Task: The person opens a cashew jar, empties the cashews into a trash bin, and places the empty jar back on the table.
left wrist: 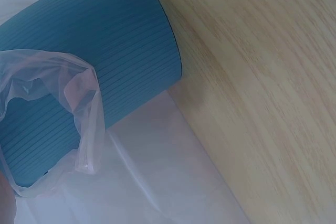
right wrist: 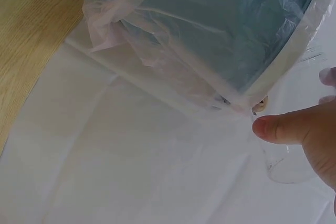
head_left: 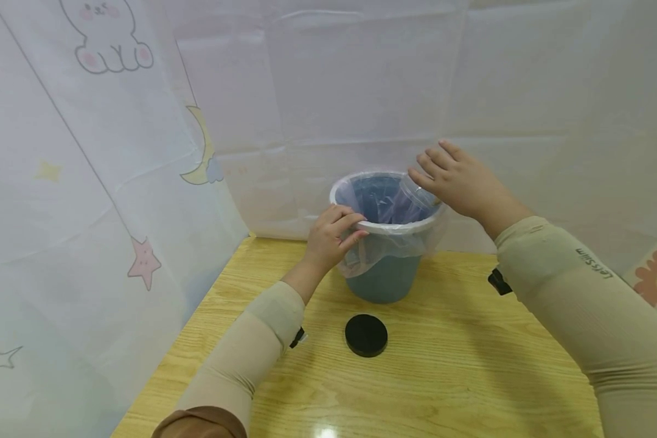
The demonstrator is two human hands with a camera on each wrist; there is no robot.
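A blue trash bin with a white rim stands on the table, lined with a thin clear plastic bag folded over its edge. My left hand grips the near left part of the rim, fingers over the top and thumb outside. Above the right side of the rim, my right hand holds a clear jar tilted with its mouth toward the bin. A small brown piece shows by the jar near the thumb. On the table in front of the bin lies a round black lid.
The yellow wood-grain table reaches back to a pale sheet hung right behind the bin. Another sheet with cartoon prints runs along the table's left edge.
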